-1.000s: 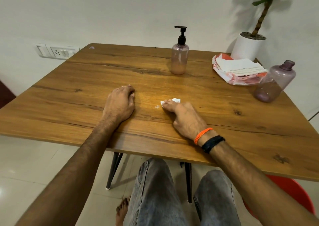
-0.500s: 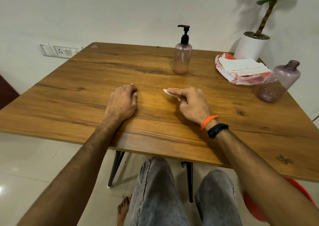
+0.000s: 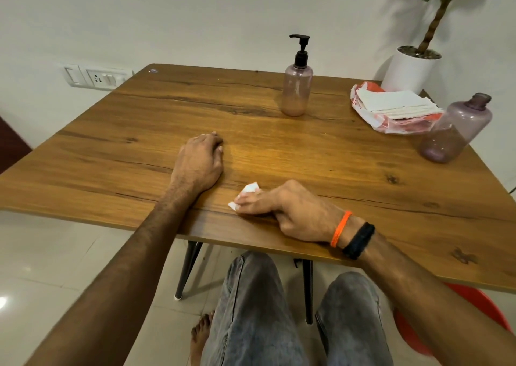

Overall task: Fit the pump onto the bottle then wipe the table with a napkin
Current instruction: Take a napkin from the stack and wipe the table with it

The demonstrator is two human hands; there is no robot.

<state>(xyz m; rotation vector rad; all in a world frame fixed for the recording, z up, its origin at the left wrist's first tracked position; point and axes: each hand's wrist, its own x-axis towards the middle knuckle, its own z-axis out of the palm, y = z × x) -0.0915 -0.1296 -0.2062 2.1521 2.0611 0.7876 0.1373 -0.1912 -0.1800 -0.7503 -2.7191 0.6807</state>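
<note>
Capless bottle (image 3: 458, 127), potted plant (image 3: 416, 61), wall socket (image 3: 96, 78), perhaps red stool (image 3: 474, 307).

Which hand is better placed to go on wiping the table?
Right. The right hand already presses the napkin onto the table; the left hand rests curled and empty.

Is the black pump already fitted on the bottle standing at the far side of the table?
Yes, the black pump sits upright on the neck of the bottle.
</note>
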